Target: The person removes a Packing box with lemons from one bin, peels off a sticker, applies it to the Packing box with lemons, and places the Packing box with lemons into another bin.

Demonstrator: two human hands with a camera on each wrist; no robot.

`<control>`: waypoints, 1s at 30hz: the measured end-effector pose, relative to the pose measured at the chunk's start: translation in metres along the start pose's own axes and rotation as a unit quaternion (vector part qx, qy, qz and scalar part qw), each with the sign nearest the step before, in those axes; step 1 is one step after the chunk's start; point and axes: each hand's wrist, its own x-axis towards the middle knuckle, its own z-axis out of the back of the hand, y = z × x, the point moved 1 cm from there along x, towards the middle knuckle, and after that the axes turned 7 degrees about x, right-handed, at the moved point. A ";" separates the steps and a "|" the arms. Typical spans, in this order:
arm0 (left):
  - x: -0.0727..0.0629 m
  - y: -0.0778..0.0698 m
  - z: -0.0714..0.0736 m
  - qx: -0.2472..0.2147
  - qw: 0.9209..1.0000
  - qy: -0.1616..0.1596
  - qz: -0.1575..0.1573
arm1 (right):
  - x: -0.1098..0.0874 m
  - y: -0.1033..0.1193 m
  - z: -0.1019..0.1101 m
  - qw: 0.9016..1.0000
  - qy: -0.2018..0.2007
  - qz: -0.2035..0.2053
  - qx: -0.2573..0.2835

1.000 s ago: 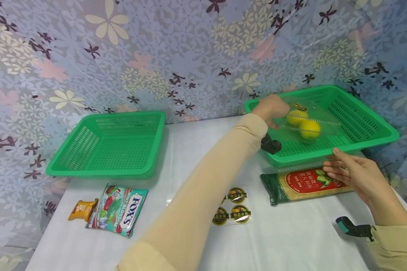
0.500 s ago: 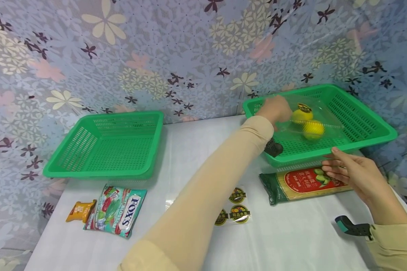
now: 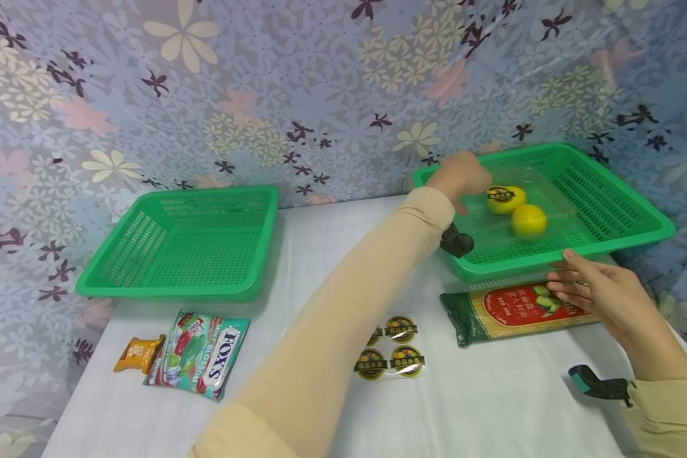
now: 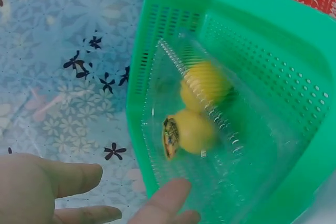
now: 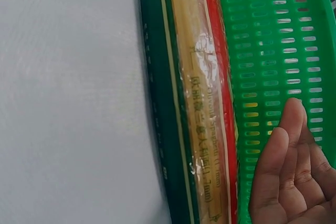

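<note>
A clear plastic box (image 3: 555, 203) with two lemons (image 3: 528, 220) lies inside the right green basket (image 3: 624, 235). A round black-and-gold sticker (image 3: 500, 194) appears over one lemon, seemingly on the box. At the box's left end is my left hand (image 3: 460, 177), inside the basket's left rim; its fingers are spread apart with nothing between them in the left wrist view. My right hand (image 3: 612, 292) rests its thumb tip on the basket's front rim, and its loosely bent fingers lie by the outer wall. Below that rim, a pack of spaghetti (image 3: 506, 312) lies partly behind these fingers.
Another green basket (image 3: 206, 254) stands at the left. In front of it lie a teal Fox's candy bag (image 3: 197, 356) and a small orange packet (image 3: 139, 354). A sheet of round stickers (image 3: 392, 348) lies mid-table, partly behind my left forearm.
The clear box has settled lower and flatter in the basket, and its sticker has come down over the lemon. My left hand has drawn slightly left. My right hand stays in place.
</note>
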 end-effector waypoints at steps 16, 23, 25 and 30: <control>-0.009 0.037 0.018 -0.153 0.985 0.049 -0.057 | -0.006 0.010 -0.011 0.984 -0.041 0.012 -0.172; -0.017 0.072 0.030 -0.212 0.972 0.052 -0.089 | -0.013 0.019 -0.011 0.967 -0.072 0.013 -0.246; -0.020 0.084 0.034 -0.207 0.972 0.044 -0.100 | -0.016 0.021 -0.011 0.960 -0.081 0.010 -0.269; -0.032 0.113 0.042 -0.182 0.975 0.020 -0.126 | -0.025 0.027 -0.016 0.939 -0.103 0.021 -0.329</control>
